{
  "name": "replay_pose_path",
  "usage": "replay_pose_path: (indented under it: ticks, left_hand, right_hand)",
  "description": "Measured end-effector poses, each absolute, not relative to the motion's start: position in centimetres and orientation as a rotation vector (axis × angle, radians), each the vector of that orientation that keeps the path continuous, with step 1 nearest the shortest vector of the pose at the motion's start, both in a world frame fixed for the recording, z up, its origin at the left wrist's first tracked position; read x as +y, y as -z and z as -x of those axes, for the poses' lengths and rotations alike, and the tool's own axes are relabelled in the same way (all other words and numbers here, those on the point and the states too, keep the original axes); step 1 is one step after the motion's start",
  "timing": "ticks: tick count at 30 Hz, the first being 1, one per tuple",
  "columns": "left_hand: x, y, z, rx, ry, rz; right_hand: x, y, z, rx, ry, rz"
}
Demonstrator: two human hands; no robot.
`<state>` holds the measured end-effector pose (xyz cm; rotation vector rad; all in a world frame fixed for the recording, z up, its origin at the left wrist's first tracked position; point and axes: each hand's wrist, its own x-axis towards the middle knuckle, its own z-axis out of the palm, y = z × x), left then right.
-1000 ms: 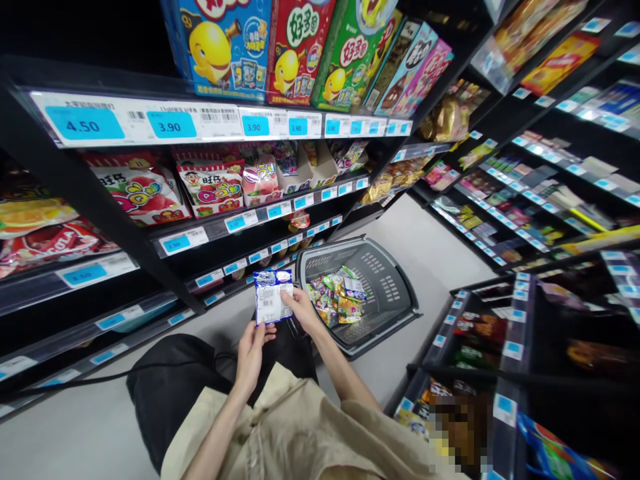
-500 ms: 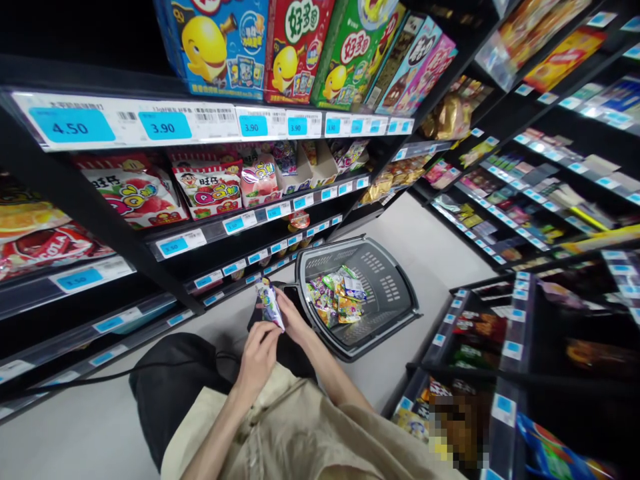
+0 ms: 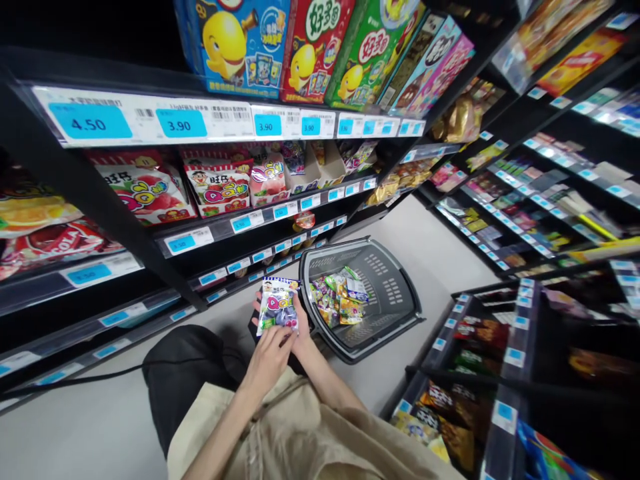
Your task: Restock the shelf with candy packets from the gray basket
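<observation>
Both my hands hold one small candy packet (image 3: pixel 277 306), white and blue with purple fruit on its front, which faces me. My left hand (image 3: pixel 270 357) grips its lower edge from below. My right hand (image 3: pixel 301 331) lies behind and beside the packet, fingers curled round its right side. The packet hovers just left of a dark grey shopping basket (image 3: pixel 395 313) on the floor, which holds several colourful snack packets (image 3: pixel 336 298).
Black shelves (image 3: pixel 210 230) with blue price tags run along my left, stocked with candy bags and big snack boxes (image 3: pixel 310 47). More shelving (image 3: pixel 505 373) stands to my right. A pale floor aisle (image 3: pixel 430 247) runs ahead past the basket. My dark trouser knee (image 3: pixel 185 373) is bent below.
The packet has been turned over: a second ago its white back label faced me, then it was edge-on, and now its printed front shows. My hands stayed beside the basket.
</observation>
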<state>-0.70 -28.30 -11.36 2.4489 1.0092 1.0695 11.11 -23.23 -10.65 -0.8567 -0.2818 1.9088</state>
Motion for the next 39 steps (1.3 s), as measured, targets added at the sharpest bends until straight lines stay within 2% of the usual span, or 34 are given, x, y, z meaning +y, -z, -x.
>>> replay_pose_path:
  ticks: [13,16,20,22,27,33,39]
  left_hand:
    - [-28.8,11.4,1.8,0.996,-1.078,-2.283]
    - [-29.1,11.1,2.3,1.024,-1.273,-2.193]
    - [-28.7,11.6,3.5,1.511,-1.606,-1.781]
    - [-28.0,12.2,4.3,1.618,-1.518,-1.486]
    - [-27.0,13.9,5.5,1.347,-1.077,-1.110]
    - [-28.0,14.6,4.9,1.491,-1.098,-1.030]
    - [-28.5,15.6,4.9,1.708,-1.062,-1.315]
  right_hand:
    - [-22.9,10.4,-10.9,-0.493,-2.018,0.886]
    - [-22.7,9.6,-10.7,-0.580,-2.038,0.893]
    - [-22.2,9.5,-10.4,-0.656,-2.028,0.969]
    - [-22.0,9.9,-10.1,-0.667,-1.966,0.993]
    - [-21.5,11.6,-9.2,-0.780,-1.618,1.170]
    - [-21.9,11.5,-9.8,-1.174,-1.245,1.394]
    - [-23.8,8.9,-9.8,-1.650,-1.321,1.520]
